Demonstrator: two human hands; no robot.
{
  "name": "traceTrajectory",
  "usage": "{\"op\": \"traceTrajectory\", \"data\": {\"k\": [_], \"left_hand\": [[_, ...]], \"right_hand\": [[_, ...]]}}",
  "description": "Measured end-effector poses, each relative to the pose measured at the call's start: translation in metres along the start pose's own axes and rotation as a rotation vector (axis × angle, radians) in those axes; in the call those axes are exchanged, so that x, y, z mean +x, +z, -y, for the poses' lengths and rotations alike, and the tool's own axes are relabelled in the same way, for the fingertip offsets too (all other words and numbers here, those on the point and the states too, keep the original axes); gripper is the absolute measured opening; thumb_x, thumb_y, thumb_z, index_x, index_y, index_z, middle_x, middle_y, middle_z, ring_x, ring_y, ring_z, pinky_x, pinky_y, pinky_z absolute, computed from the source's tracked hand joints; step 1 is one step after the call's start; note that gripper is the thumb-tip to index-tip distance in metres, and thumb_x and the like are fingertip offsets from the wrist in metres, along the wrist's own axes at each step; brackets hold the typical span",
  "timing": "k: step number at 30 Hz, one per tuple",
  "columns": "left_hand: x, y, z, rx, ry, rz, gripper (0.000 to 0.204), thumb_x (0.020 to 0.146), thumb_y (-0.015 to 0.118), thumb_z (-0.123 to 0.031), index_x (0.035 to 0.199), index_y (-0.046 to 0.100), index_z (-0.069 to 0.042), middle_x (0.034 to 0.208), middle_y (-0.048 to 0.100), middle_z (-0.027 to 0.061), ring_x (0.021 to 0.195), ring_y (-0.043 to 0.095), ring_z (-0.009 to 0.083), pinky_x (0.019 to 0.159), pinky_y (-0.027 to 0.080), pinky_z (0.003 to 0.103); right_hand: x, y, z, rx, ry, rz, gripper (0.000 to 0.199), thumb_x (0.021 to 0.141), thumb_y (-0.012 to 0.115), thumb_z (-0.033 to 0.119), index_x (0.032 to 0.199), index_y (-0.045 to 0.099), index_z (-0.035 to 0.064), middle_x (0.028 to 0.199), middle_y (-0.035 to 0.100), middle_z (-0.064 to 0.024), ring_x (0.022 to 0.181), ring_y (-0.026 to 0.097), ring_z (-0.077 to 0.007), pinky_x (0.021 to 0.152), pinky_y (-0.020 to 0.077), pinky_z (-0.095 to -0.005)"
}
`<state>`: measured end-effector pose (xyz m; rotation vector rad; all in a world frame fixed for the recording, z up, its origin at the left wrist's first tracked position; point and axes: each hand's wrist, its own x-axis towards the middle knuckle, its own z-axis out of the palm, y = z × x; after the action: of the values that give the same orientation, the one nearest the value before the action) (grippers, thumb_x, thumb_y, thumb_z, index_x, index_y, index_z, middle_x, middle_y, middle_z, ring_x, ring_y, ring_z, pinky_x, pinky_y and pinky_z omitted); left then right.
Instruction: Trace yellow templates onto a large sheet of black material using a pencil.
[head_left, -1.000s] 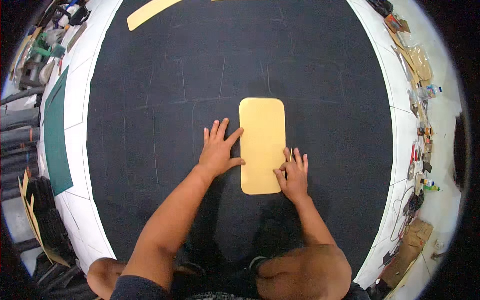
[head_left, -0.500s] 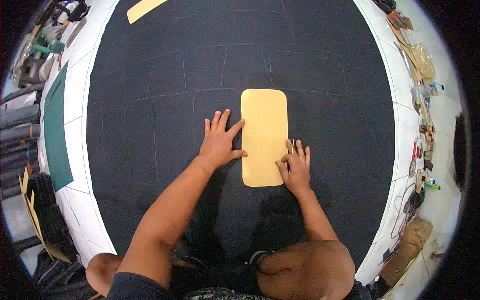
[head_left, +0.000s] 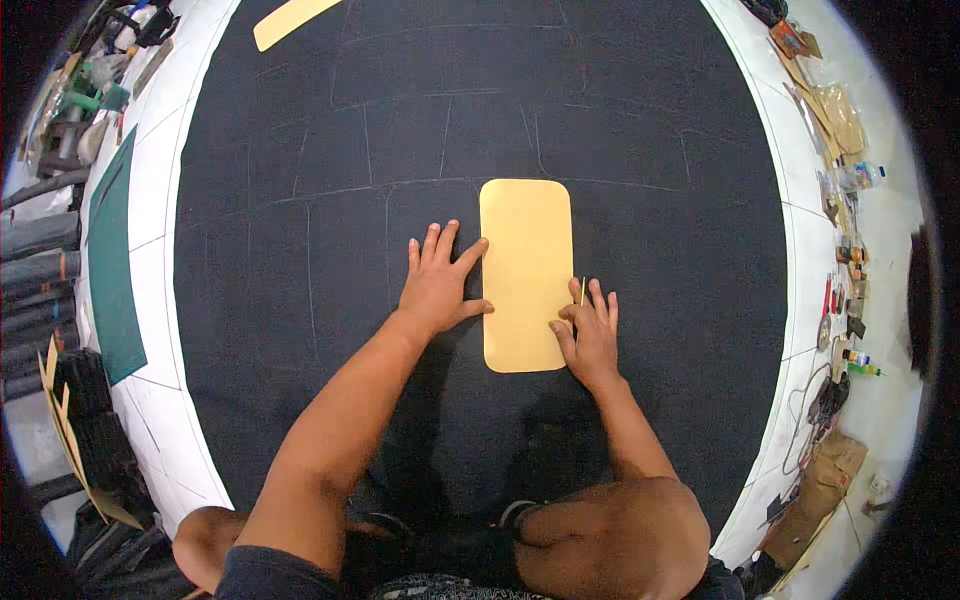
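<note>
A yellow rectangular card template [head_left: 526, 275] with rounded corners lies flat on a large dark cloth [head_left: 690, 270]. Thin pale outlines are drawn across the cloth. My left hand [head_left: 437, 285] rests with fingers spread, its thumb and index fingertips at the template's left edge and the other fingers on the cloth. At the lower right edge, my right hand [head_left: 591, 335] is closed around a thin pale stick-like tool [head_left: 584, 290], held upright between the fingers. The tool's lower end is hidden by the hand, so its exact kind does not show.
Another yellow card piece [head_left: 290, 22] lies at the far left of the cloth. Left of it are a green mat [head_left: 117, 270] and dark rolls [head_left: 40, 270]. Along the right side lie bottles, red-handled scissors [head_left: 826, 310], cables and brown cardboard [head_left: 825, 475].
</note>
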<state>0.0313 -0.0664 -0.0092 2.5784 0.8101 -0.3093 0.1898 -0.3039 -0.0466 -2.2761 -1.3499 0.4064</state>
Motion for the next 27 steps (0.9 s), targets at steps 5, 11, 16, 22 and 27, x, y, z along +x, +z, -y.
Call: {"op": "traceTrajectory", "data": {"k": [5,11,16,22,27], "left_hand": [[0.000,-0.001,0.000,0.001,0.007,-0.019,0.100,0.070,0.087,-0.053,0.155,0.040,-0.027,0.165,0.022,0.0215,0.153,0.015,0.0451,0.121,0.017,0.065],[-0.002,0.007,-0.015,0.155,0.110,-0.376,0.056,0.079,0.079,-0.030,0.128,0.062,-0.009,0.142,0.049,0.0261,0.131,0.046,0.0458,0.108,0.038,0.061],[-0.039,0.062,-0.134,-0.176,0.086,-0.217,0.052,0.088,0.060,-0.014,0.135,0.054,0.006,0.136,0.053,0.0268,0.131,0.049,0.0432,0.108,0.042,0.050],[-0.045,0.073,-0.128,0.064,0.051,-0.242,0.046,0.090,0.061,-0.015,0.129,0.054,0.007,0.138,0.049,0.0258,0.131,0.047,0.0422,0.102,0.049,0.047],[-0.038,0.080,-0.127,0.022,0.052,-0.173,0.049,0.088,0.067,-0.020,0.129,0.053,0.005,0.136,0.050,0.0240,0.127,0.049,0.0402,0.097,0.053,0.047]], "right_hand": [[0.001,-0.002,0.000,-0.013,-0.017,-0.005,0.026,0.095,0.068,0.031,0.106,0.065,0.0078,0.151,0.051,-0.0158,0.149,0.032,-0.0412,0.123,0.0127,-0.0596],[0.005,0.009,0.006,-0.023,-0.014,-0.002,0.029,0.089,0.074,0.030,0.106,0.065,0.0071,0.151,0.051,-0.0162,0.148,0.033,-0.0416,0.122,0.0153,-0.0598],[-0.004,-0.002,-0.016,-0.060,-0.047,-0.056,0.021,0.091,0.072,0.022,0.101,0.063,0.0063,0.150,0.052,-0.0188,0.147,0.035,-0.0441,0.121,0.0164,-0.0608],[0.003,0.001,-0.003,-0.058,-0.056,-0.002,0.028,0.093,0.067,0.016,0.118,0.059,0.0043,0.154,0.048,-0.0178,0.150,0.029,-0.0431,0.122,0.0117,-0.0618],[0.016,-0.027,0.006,0.257,0.055,-0.031,0.044,0.098,0.061,0.015,0.138,0.050,0.0009,0.150,0.049,-0.0221,0.145,0.038,-0.0402,0.121,0.0256,-0.0504]]}}
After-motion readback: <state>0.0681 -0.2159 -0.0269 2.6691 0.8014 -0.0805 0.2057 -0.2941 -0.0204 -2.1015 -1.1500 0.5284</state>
